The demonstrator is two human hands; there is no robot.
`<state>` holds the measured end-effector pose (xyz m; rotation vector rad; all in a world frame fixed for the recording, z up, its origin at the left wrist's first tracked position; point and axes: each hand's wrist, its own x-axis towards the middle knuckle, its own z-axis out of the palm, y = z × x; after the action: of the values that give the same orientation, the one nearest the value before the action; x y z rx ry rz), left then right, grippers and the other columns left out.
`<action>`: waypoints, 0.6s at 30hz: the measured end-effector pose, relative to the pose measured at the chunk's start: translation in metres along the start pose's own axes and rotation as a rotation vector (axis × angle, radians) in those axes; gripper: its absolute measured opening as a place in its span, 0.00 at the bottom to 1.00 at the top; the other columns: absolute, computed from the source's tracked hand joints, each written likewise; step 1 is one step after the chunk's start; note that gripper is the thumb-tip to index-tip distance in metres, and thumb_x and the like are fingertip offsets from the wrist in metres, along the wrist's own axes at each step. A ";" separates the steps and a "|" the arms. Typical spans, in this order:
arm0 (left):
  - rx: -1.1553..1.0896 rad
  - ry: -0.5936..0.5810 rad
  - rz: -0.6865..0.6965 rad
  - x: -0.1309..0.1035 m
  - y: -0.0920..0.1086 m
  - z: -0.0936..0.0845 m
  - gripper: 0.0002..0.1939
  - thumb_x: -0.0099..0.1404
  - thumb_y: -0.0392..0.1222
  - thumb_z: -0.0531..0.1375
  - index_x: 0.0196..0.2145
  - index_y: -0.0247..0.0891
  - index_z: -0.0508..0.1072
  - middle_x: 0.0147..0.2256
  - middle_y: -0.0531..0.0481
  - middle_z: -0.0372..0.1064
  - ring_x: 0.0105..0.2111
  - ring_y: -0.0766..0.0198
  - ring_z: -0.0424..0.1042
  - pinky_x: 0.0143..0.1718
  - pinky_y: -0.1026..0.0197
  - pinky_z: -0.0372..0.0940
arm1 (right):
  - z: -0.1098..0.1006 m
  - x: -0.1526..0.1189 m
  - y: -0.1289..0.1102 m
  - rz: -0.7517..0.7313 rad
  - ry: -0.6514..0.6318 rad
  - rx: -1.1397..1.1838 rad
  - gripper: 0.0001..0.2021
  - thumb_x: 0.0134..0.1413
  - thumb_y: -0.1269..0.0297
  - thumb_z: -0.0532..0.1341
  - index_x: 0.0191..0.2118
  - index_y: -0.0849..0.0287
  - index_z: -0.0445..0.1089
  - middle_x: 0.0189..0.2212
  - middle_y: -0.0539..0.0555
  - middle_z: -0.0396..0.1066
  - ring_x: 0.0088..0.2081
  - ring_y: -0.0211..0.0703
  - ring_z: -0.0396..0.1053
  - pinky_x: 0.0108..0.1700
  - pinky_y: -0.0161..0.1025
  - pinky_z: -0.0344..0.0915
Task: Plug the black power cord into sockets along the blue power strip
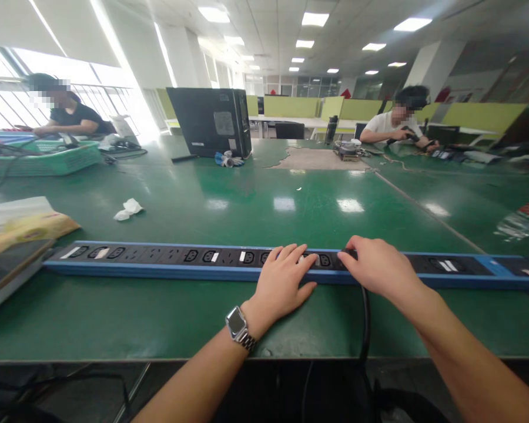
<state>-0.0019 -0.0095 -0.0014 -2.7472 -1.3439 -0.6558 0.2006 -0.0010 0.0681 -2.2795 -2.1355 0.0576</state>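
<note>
A long blue and black power strip lies across the green table in front of me, with a row of sockets along its top. My left hand rests on it near the middle, fingers spread over the sockets and the strip's front edge. To the right, my right hand is closed on a black power plug at the strip's top. Its thick black cable runs down over the table's front edge. Most of the plug is hidden by my fingers, so I cannot tell how deep it sits.
A black computer tower stands at the back beside blue-grey gloves. Crumpled tissue, a green basket and a yellow bag are to the left. A plastic bottle lies right. Two people sit across the table.
</note>
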 end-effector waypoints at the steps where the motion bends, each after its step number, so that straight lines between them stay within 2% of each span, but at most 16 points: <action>1: 0.000 0.003 -0.001 0.000 0.000 0.000 0.26 0.65 0.49 0.62 0.59 0.43 0.67 0.62 0.43 0.62 0.61 0.48 0.60 0.62 0.42 0.54 | -0.001 0.000 -0.001 0.012 -0.003 -0.019 0.16 0.60 0.54 0.55 0.42 0.57 0.75 0.38 0.61 0.78 0.41 0.57 0.75 0.37 0.44 0.63; 5: -0.006 0.022 -0.002 0.000 0.000 0.002 0.25 0.64 0.48 0.62 0.58 0.43 0.67 0.62 0.43 0.62 0.61 0.48 0.60 0.61 0.43 0.55 | 0.001 0.003 0.002 0.026 0.002 -0.026 0.16 0.60 0.55 0.55 0.42 0.58 0.75 0.39 0.62 0.77 0.42 0.58 0.75 0.38 0.44 0.63; 11: -0.004 0.049 -0.012 0.002 0.002 0.003 0.25 0.64 0.48 0.63 0.57 0.43 0.68 0.60 0.42 0.64 0.60 0.47 0.61 0.60 0.42 0.55 | 0.016 0.009 0.013 -0.103 -0.020 0.137 0.16 0.61 0.56 0.54 0.43 0.59 0.74 0.39 0.59 0.78 0.44 0.51 0.75 0.44 0.41 0.64; 15: 0.013 0.042 -0.002 0.001 0.002 0.003 0.25 0.64 0.48 0.63 0.58 0.43 0.67 0.61 0.42 0.63 0.60 0.47 0.61 0.60 0.42 0.55 | 0.020 0.008 0.003 -0.036 0.000 0.048 0.16 0.60 0.55 0.55 0.43 0.58 0.75 0.38 0.61 0.78 0.42 0.56 0.75 0.39 0.43 0.64; 18: 0.029 0.027 -0.002 0.001 0.001 0.003 0.26 0.64 0.48 0.63 0.58 0.43 0.66 0.61 0.42 0.62 0.60 0.48 0.60 0.61 0.42 0.55 | 0.015 0.006 0.002 -0.079 0.019 0.074 0.15 0.59 0.56 0.56 0.41 0.59 0.76 0.37 0.61 0.78 0.40 0.55 0.75 0.37 0.43 0.63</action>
<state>0.0010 -0.0088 -0.0037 -2.7055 -1.3400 -0.6657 0.2028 0.0042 0.0533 -2.1457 -2.1732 0.1111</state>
